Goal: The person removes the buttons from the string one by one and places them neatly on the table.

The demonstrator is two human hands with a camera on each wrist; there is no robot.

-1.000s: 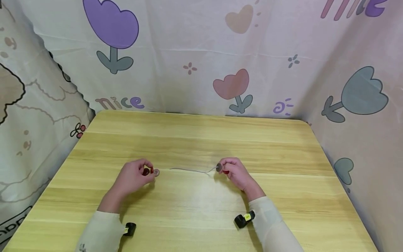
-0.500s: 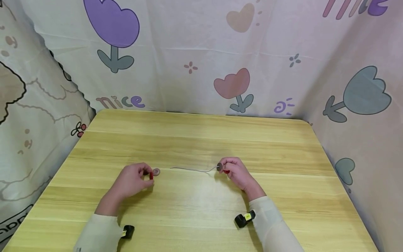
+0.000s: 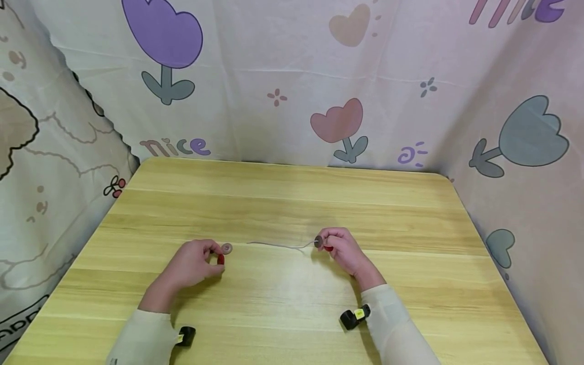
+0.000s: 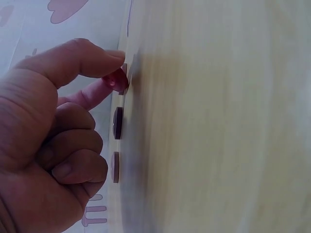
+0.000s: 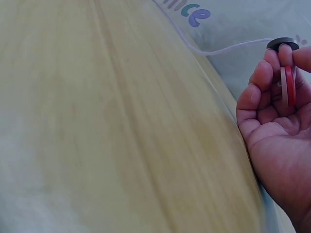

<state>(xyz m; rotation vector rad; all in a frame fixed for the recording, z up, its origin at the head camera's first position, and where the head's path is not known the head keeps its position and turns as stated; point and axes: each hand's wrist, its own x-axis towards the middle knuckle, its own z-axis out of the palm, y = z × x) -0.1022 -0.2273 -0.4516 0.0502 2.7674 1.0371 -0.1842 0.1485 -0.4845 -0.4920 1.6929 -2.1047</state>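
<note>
String, thin and white (image 3: 278,246), is led through a round dark-grey button (image 3: 318,241) pinched by the right hand (image 3: 341,249); red and pale discs (image 5: 291,88) are presumably strung. Round red button (image 3: 221,259): pinched by the left hand (image 3: 193,264), unstrung. Left on the wood-grain table (image 3: 292,203): three brown or dark buttons (image 4: 117,123).

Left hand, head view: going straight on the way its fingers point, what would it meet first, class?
Probably the pale button, just ahead of the left hand; whether they touch is unclear.
</note>
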